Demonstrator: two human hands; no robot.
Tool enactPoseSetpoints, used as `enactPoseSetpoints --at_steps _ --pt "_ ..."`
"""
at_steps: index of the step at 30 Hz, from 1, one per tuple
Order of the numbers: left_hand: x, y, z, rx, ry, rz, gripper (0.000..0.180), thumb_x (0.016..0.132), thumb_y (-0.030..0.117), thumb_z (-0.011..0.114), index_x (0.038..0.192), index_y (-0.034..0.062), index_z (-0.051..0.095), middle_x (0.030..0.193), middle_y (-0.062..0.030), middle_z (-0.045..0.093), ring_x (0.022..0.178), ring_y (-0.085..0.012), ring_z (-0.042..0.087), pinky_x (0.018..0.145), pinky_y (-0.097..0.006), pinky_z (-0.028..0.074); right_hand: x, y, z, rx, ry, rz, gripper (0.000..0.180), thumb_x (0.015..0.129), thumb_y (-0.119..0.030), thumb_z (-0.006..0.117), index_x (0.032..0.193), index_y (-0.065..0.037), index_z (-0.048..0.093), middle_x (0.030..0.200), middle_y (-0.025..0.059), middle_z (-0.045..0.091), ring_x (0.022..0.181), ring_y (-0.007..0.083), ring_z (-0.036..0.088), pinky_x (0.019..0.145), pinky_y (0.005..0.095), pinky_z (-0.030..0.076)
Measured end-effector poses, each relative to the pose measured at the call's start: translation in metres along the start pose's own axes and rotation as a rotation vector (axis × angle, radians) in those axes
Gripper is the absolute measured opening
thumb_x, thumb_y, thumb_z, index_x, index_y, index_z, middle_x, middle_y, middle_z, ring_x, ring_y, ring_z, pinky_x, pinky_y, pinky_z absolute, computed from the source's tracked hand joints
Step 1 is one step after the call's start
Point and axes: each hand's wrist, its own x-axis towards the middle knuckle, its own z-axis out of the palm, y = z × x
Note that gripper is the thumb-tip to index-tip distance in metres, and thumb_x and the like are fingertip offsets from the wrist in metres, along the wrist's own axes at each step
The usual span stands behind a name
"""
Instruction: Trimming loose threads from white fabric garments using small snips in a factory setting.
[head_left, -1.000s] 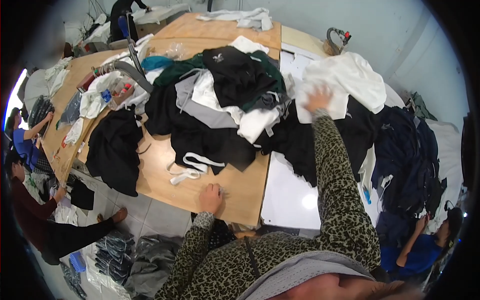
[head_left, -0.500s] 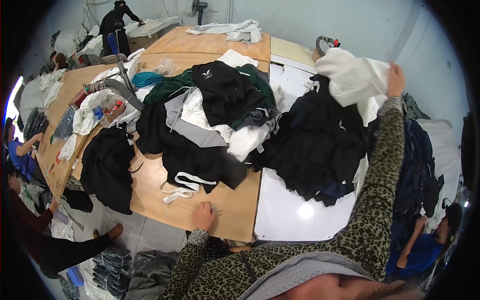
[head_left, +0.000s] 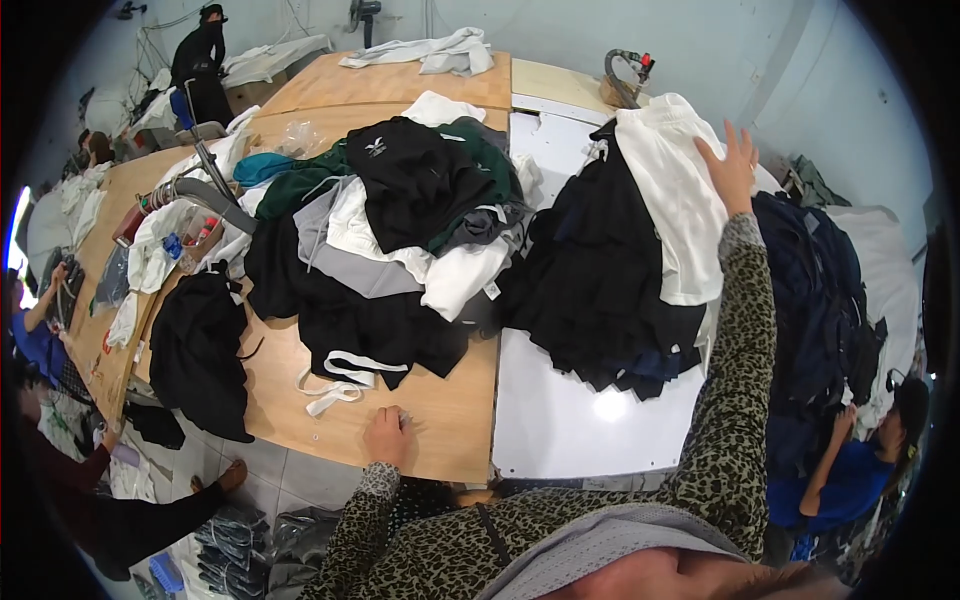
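My right hand [head_left: 733, 172] is open with fingers spread, beside the upper right edge of a pair of white trousers or shorts [head_left: 672, 205] with a gathered waistband. The white garment lies lengthwise over the right side of a stack of black garments [head_left: 598, 285]. At the table's near edge, my left hand [head_left: 386, 438] rests closed on the wood, with a small greyish tip showing at its fingers; what it holds is too small to name. White tape or drawstring [head_left: 335, 388] lies just beyond that hand. A mixed heap of clothes [head_left: 400, 205] covers the middle.
A black garment [head_left: 203, 350] hangs over the table edge on the left. A metal arm with a hose [head_left: 213, 190] rises beside a small box [head_left: 203, 238]. Dark navy garments [head_left: 815, 290] are piled at right. Co-workers are at the left, far left and lower right.
The white garment, bunched and raised in my right hand before, now lies spread on the black stack. My right hand has let go and its fingers have opened. My left hand stays closed.
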Motion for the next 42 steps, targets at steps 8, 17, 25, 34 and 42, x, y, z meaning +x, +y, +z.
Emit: enactPoseSetpoints --at_steps 8,17,25,34,42 --pt "-0.001 0.0 0.008 -0.006 -0.012 -0.008 0.025 0.069 0.015 0.064 0.092 0.0113 0.056 0.085 -0.0078 0.056 0.077 -0.0287 0.057 0.064 -0.04 0.046 -0.051 0.102 0.135 -0.036 -0.53 0.161 0.083 0.074 -0.064 0.053 0.141 -0.021 0.028 0.146 0.0162 0.02 0.134 0.0362 0.021 0.103 0.0576 0.022" --pt "0.005 0.012 -0.002 0.059 -0.03 -0.032 0.024 0.071 0.01 0.063 0.094 0.0097 0.053 0.086 -0.0099 0.056 0.076 -0.031 0.057 0.063 -0.041 0.046 -0.078 0.158 0.126 0.073 -0.437 0.127 0.077 0.08 -0.055 0.053 0.141 -0.014 0.028 0.144 0.0202 0.025 0.129 0.044 0.026 0.099 0.057 0.029" --pt "-0.002 0.007 0.004 0.129 0.011 0.009 0.026 0.07 0.015 0.064 0.092 0.0103 0.052 0.085 -0.0076 0.054 0.075 -0.0273 0.058 0.062 -0.039 0.047 -0.063 0.032 0.047 -0.27 -0.672 0.053 0.076 0.073 -0.067 0.05 0.14 -0.039 0.026 0.15 0.0038 0.017 0.135 0.0404 0.018 0.092 0.0764 0.013" --pt "0.001 0.011 -0.001 0.061 -0.02 -0.036 0.02 0.073 0.013 0.062 0.091 0.0093 0.053 0.085 -0.0097 0.056 0.077 -0.0301 0.057 0.065 -0.042 0.046 -0.029 0.041 0.064 -0.15 -0.592 0.263 0.082 0.069 -0.063 0.059 0.137 -0.025 0.034 0.146 0.0102 0.025 0.13 0.0441 0.025 0.094 0.072 0.016" --pt "-0.003 0.006 -0.003 0.056 0.023 -0.023 0.023 0.07 0.015 0.065 0.088 0.0097 0.051 0.081 -0.0094 0.054 0.072 -0.0288 0.057 0.061 -0.041 0.046 -0.047 0.041 0.092 -0.072 -0.551 0.051 0.093 0.065 -0.055 0.069 0.139 -0.016 0.029 0.142 0.0165 0.03 0.132 0.0353 0.025 0.098 0.0643 0.024"
